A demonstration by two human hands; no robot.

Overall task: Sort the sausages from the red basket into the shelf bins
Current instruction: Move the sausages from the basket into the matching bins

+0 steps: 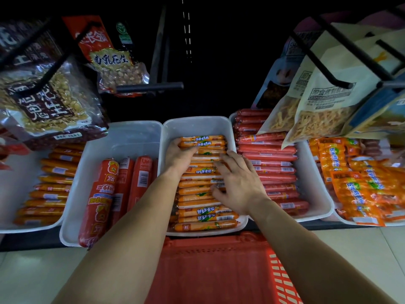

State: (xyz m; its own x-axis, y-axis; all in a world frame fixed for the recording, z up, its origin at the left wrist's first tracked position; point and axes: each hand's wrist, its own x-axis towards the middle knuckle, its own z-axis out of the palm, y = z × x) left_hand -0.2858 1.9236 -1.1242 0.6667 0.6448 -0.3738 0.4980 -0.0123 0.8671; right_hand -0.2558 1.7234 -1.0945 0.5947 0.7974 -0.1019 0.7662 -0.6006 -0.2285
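Keep the right hand [238, 183] flat, with straight fingers [231, 157] pressing on the packed row of orange sausages [203, 212] in the middle bin [197, 123], and settle the far pieces level and parallel to the rest rather than piling them askew. At the row's far end, note the left hand [182, 155] with fingers [191, 150] curled round a few of those sausages, in full contact. Judged near the end of this sort, with no sausages showing in the visible part of the red basket [208, 270] just below the bin's near rim.
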